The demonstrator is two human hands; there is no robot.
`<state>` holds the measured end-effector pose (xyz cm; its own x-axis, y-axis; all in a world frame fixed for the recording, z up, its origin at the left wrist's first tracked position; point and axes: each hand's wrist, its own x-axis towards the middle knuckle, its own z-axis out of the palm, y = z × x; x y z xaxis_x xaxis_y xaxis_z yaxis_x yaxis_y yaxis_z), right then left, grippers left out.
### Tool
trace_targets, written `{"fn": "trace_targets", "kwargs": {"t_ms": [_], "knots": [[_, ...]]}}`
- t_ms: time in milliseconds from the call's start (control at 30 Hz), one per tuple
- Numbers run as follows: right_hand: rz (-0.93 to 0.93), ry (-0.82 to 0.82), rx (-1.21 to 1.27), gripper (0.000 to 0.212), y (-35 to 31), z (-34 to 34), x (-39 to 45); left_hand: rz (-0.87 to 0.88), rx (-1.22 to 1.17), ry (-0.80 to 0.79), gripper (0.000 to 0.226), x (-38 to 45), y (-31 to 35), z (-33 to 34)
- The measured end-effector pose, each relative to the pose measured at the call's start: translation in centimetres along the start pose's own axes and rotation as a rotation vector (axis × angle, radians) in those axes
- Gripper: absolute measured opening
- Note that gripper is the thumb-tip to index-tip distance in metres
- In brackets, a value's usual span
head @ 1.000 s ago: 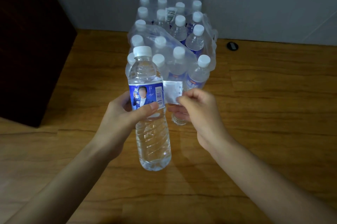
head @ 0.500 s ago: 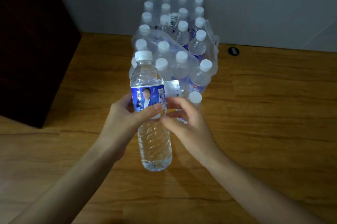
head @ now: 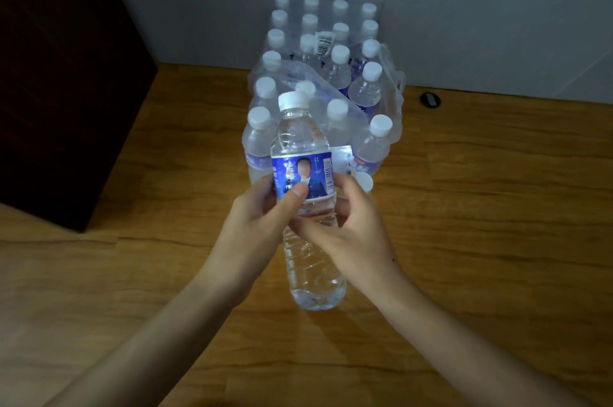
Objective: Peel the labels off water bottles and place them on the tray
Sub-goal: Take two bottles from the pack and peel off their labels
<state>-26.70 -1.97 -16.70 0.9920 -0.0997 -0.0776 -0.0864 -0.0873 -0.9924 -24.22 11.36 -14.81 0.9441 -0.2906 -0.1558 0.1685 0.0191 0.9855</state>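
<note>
- The water bottle (head: 306, 207), held upright above the desk (head: 481, 207), wears a blue label (head: 302, 176) with a barcode; its writing is unreadable.
- Left hand (head: 262, 227) grip grasps the bottle, thumb on the label.
- Right hand (head: 351, 227) grip curls round its right side.

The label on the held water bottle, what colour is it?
Mostly blue, with a white barcode strip; the label shows best in the head view, the only view.

We count two hands, the left hand (head: 262, 227) and the right hand (head: 355, 234), and one held bottle (head: 306, 207) with one blue label (head: 303, 179). Behind that bottle, one wrapped pack (head: 325, 75) shows about twenty white caps.
</note>
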Motion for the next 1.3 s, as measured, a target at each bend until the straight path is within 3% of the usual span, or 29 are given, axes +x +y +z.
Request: {"fn": "trace_targets", "kwargs": {"t_ms": [133, 267, 467, 567, 667, 800, 1033, 1167, 1300], "knots": [[-0.013, -0.03, 0.004, 0.054, -0.4, -0.4, 0.0, 0.046, 0.016, 0.039, 0.034, -0.1, 0.1, -0.1], [0.022, -0.12, 0.129, 0.055, -0.8, -1.4, 0.0, 0.099, 0.091, 0.071, 0.058, 0.5, 0.0, -2.0], [0.101, -0.393, 0.312, 0.037, -1.3, -3.6, 0.9, 0.143, 0.048, -0.225, 0.059, 1.5, 1.1, -3.8], [0.101, -0.417, 0.325, 0.037, -1.4, -4.3, 1.2, 0.126, 0.02, -0.226, 0.043, 1.8, 1.0, -3.3], [0.103, -0.413, 0.308, 0.043, -1.4, -4.7, 1.6, 0.116, -0.008, -0.151, 0.022, 2.1, 0.6, -3.4], [0.087, -0.414, 0.248, 0.051, -1.6, -4.9, 1.8, 0.126, 0.021, -0.134, 0.013, 2.5, 0.6, -3.6], [0.075, -0.398, 0.181, 0.061, -2.0, -5.2, 1.9, 0.129, -0.012, -0.121, 0.012, 3.1, 0.9, -4.1], [0.019, -0.245, 0.069, 0.057, -2.2, -5.1, 2.0, 0.148, 0.014, -0.086, 0.012, 2.9, 1.2, -5.5], [-0.045, -0.114, -0.121, 0.057, -2.2, -5.0, 2.0, 0.035, 0.014, -0.199, 0.029, 3.0, 1.6, -5.9]]}}
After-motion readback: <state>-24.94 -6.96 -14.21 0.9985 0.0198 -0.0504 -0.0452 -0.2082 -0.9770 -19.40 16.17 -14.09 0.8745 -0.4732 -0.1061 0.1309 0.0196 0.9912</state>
